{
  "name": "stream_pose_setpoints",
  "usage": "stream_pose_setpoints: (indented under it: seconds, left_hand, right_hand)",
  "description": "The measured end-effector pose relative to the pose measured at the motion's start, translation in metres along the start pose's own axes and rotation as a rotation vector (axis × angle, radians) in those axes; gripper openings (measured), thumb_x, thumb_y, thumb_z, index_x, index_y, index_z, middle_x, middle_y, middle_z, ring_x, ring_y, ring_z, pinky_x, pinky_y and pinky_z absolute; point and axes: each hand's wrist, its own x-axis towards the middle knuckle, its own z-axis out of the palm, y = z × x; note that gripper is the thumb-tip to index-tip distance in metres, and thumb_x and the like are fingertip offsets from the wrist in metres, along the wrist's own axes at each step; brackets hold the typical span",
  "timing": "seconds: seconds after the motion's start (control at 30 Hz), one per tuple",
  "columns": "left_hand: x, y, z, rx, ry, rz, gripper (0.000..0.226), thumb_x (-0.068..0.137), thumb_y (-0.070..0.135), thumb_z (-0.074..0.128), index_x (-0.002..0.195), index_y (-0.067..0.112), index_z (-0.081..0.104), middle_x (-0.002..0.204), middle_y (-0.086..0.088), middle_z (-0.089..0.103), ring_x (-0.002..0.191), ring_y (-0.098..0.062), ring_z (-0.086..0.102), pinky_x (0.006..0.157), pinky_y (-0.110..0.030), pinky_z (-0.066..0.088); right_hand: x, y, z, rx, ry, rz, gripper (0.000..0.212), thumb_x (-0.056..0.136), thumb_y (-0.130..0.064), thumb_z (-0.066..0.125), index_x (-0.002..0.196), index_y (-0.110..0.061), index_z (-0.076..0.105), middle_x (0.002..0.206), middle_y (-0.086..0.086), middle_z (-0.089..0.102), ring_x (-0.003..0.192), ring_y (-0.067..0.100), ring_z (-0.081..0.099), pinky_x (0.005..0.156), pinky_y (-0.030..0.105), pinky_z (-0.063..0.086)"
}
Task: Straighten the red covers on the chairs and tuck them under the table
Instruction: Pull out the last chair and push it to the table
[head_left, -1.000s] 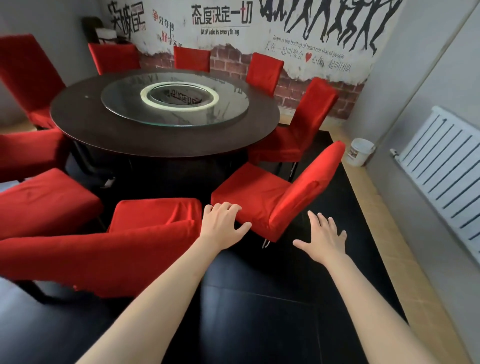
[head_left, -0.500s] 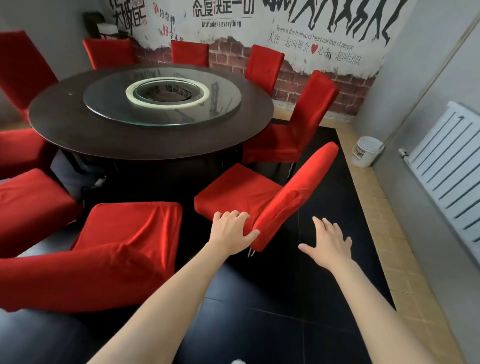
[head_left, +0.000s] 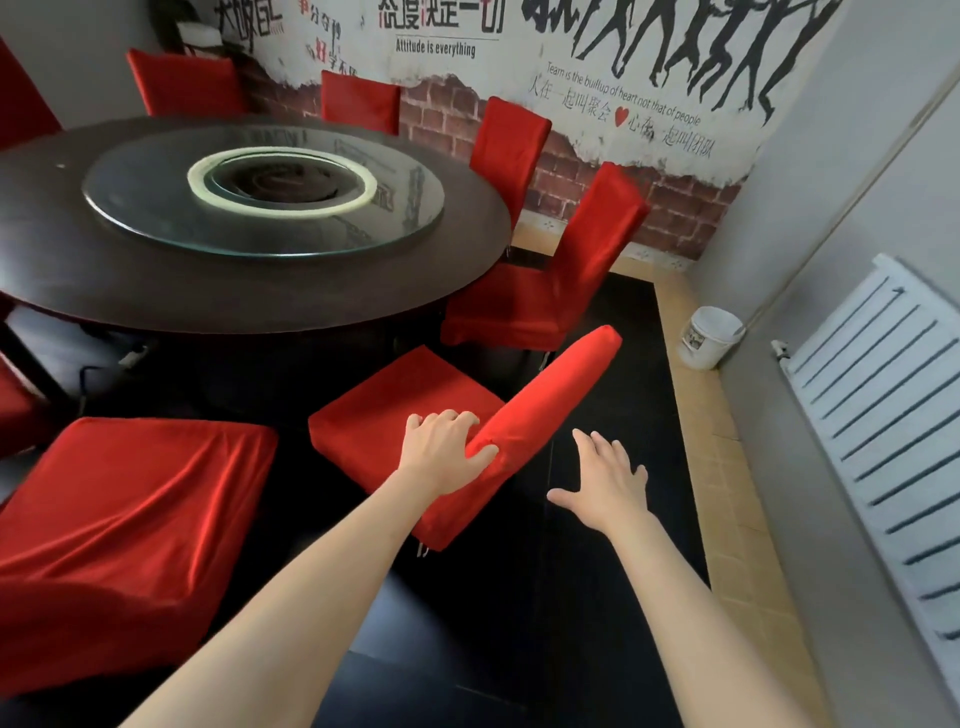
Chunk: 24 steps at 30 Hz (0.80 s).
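Observation:
A red-covered chair (head_left: 400, 415) stands pulled out from the round dark table (head_left: 249, 291), its backrest (head_left: 556, 400) running away to the upper right. My left hand (head_left: 444, 452) grips the near end of that backrest, fingers curled on the seat side and thumb denting the red cover. Just behind the backrest, my right hand (head_left: 608, 478) hovers over the black floor with fingers spread, touching nothing. A second pulled-out chair (head_left: 130, 499) with a wrinkled red cover is at the lower left.
More red chairs (head_left: 561, 270) ring the table, which carries a glass turntable (head_left: 265, 192). A white bucket (head_left: 709, 338) stands by the right wall beside a white radiator (head_left: 883, 415). Black floor lies between the chair and the tan tile strip.
The view has shifted right and closer to the chair. My left hand has gone from the seat's near corner onto the backrest's end and closed on it; my right hand has stayed open beside it.

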Motion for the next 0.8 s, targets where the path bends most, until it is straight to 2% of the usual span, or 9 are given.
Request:
stream_pose_setpoints:
  seconds: [0.13, 0.23, 0.33, 0.63, 0.8]
  left_hand:
    - [0.024, 0.028, 0.019, 0.008, 0.000, -0.070, 0.058, 0.088, 0.064, 0.041, 0.129, 0.024, 0.053, 0.118, 0.000, 0.061, 0.107, -0.022, 0.058, 0.096, -0.041, 0.034]
    - [0.041, 0.056, 0.037, -0.001, 0.023, -0.180, 0.058, 0.088, 0.063, 0.041, 0.130, 0.024, 0.052, 0.120, 0.000, 0.061, 0.107, -0.022, 0.058, 0.096, -0.040, 0.034]
    - [0.049, 0.077, 0.048, 0.007, 0.041, -0.288, 0.058, 0.088, 0.063, 0.042, 0.130, 0.025, 0.051, 0.119, 0.001, 0.060, 0.108, -0.022, 0.058, 0.095, -0.040, 0.034]
    - [0.076, 0.101, 0.074, 0.020, 0.074, -0.551, 0.059, 0.088, 0.063, 0.044, 0.132, 0.025, 0.051, 0.121, -0.001, 0.060, 0.110, -0.024, 0.057, 0.094, -0.040, 0.036]
    - [0.118, 0.107, 0.083, -0.010, 0.112, -0.580, 0.059, 0.088, 0.062, 0.046, 0.132, 0.025, 0.050, 0.123, -0.001, 0.059, 0.111, -0.024, 0.057, 0.094, -0.040, 0.036]
  right_hand:
    - [0.047, 0.036, -0.006, -0.027, -0.040, -0.081, 0.096, 0.083, -0.053, 0.068, 0.154, -0.024, 0.010, 0.162, 0.004, 0.011, 0.149, 0.029, 0.006, 0.113, 0.061, 0.016]
    - [0.088, 0.069, -0.011, -0.049, -0.029, -0.167, 0.094, 0.084, -0.055, 0.066, 0.154, -0.024, 0.011, 0.162, 0.005, 0.012, 0.149, 0.030, 0.007, 0.113, 0.061, 0.016]
    - [0.128, 0.092, -0.015, -0.067, -0.086, -0.260, 0.092, 0.086, -0.055, 0.064, 0.154, -0.024, 0.010, 0.162, 0.007, 0.011, 0.149, 0.030, 0.007, 0.114, 0.060, 0.016]
    - [0.211, 0.107, -0.022, -0.104, -0.152, -0.492, 0.092, 0.086, -0.054, 0.064, 0.154, -0.022, 0.011, 0.162, 0.009, 0.009, 0.149, 0.032, 0.005, 0.115, 0.059, 0.014]
    - [0.257, 0.108, -0.032, -0.150, -0.148, -0.555, 0.095, 0.084, -0.055, 0.066, 0.154, -0.022, 0.011, 0.161, 0.009, 0.011, 0.148, 0.032, 0.006, 0.114, 0.060, 0.014]
